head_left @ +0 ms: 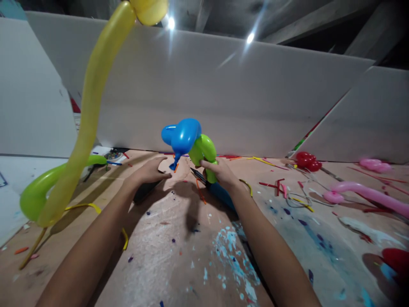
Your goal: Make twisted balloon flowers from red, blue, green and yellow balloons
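Note:
My right hand (223,172) is closed around a bright green balloon (208,147), thumb and fingers pressed on its lower part. A shiny blue balloon (187,135) is joined to the green one at its upper left. Its knotted end (174,164) hangs down toward my left hand. Just left of that knot is my left hand (150,170), fingers stretched out and apart, holding nothing. Behind my right hand lies a blue tool (220,197) with a dark pointed tip; its kind I cannot make out. A black object (143,192) sits beneath my left hand, partly hidden.
A long yellow balloon (91,98) on a stick stands at left, beside a green balloon (35,198). Pink balloons (358,189), a red balloon (307,162) and balloon scraps lie at right on the paint-spotted table (159,256). A white panel (239,94) rises behind.

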Tool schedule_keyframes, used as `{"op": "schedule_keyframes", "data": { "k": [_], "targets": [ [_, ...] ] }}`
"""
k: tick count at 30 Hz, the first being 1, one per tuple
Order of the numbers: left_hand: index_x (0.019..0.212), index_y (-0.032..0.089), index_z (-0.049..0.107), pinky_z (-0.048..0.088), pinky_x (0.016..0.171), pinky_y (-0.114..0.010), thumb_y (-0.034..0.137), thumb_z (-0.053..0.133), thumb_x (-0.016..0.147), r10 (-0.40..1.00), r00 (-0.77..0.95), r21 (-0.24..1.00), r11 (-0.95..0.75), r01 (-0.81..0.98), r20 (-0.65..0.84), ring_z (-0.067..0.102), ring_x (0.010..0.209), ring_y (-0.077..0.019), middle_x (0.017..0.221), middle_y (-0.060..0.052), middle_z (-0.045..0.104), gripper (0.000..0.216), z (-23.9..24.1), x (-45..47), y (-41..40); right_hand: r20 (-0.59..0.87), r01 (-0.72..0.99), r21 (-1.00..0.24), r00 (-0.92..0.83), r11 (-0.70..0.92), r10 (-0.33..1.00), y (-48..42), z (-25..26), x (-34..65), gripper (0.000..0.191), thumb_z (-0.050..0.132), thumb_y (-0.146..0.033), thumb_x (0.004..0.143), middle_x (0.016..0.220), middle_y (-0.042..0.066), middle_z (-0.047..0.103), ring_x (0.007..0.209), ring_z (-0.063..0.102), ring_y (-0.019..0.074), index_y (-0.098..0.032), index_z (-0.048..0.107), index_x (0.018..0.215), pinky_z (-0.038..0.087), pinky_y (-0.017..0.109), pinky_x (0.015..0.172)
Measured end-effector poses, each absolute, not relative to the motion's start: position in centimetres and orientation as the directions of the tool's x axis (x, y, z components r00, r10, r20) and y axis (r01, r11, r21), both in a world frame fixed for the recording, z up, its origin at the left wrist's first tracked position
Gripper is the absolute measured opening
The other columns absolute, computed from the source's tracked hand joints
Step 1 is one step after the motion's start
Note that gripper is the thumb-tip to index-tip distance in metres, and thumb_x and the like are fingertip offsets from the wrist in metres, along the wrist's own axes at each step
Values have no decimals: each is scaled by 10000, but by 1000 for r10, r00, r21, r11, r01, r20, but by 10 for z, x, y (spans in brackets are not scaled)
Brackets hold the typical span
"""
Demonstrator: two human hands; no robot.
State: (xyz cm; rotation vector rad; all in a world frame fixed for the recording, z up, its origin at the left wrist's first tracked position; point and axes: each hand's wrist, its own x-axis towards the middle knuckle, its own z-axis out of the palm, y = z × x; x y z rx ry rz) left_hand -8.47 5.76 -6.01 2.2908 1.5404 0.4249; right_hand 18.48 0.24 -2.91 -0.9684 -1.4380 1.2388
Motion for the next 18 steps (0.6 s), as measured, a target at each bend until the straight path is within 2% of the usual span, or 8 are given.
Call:
{"op": "schedule_keyframes", "data": {
  "k": [1,3,6,8,10,13,16,18],
  "targets": [
    [1396,225,422,378,1056,-395,521,648,732,900,413,557,-417,718,142,441,1313,-293,1478,-109,419,762,-52,-78,52,167,3,-985,-212,172,963,2,-30,183,350,739,-428,695,652,16,624,436,512,83,-124,619,823,392,207,413],
    [1277,211,547,417,1017,-429,492,663,746,840,495,768,-464,441,223,526,1220,-299,1346,-114,556,612,-37,-65,40,178,31,-982,-211,188,961,0,-31,178,335,734,-425,704,584,-7,583,435,502,79,-125,622,806,378,194,410],
    [1209,218,599,382,1046,-462,406,753,692,767,547,923,-384,-28,336,540,1192,-310,1244,-110,625,572,-23,-47,22,132,-29,-991,-314,130,940,-6,-31,166,297,706,-388,719,630,-1,616,443,513,80,-140,614,854,393,188,401],
    [1248,236,570,383,1041,-467,463,734,707,750,545,927,-300,-225,375,539,1190,-311,1238,-101,629,609,-20,-38,13,50,-88,-996,-452,11,891,-11,-31,156,282,688,-339,709,706,15,663,436,519,78,-149,601,898,404,189,384],
    [1286,256,529,418,1002,-472,549,682,728,755,519,900,-217,-378,400,549,1178,-317,1272,-94,612,648,-20,-34,7,-21,-106,-990,-562,-97,827,-17,-32,146,243,676,-294,687,710,25,679,422,522,77,-145,593,858,402,183,366],
    [1236,217,558,460,947,-454,486,720,719,804,458,822,-66,-565,379,592,1111,-311,1218,-102,643,605,-20,-32,5,-101,-86,-976,-639,-201,763,-22,-33,137,179,654,-288,685,591,18,643,383,505,79,-137,570,733,363,170,331],
    [1120,164,612,486,899,-394,411,762,709,866,381,810,-45,-584,323,631,1021,-270,1059,-96,696,502,-18,-28,5,-141,-82,-963,-661,-257,737,-22,-34,134,212,636,-335,706,504,-10,590,347,467,76,-140,570,754,331,165,312],
    [1034,155,632,500,866,-360,409,769,706,903,309,809,-67,-584,298,647,958,-235,992,-78,700,437,-17,-23,5,-122,-111,-964,-620,-240,775,-21,-35,134,243,650,-359,709,502,-35,566,347,463,72,-155,551,795,339,162,318]
  ]
}}
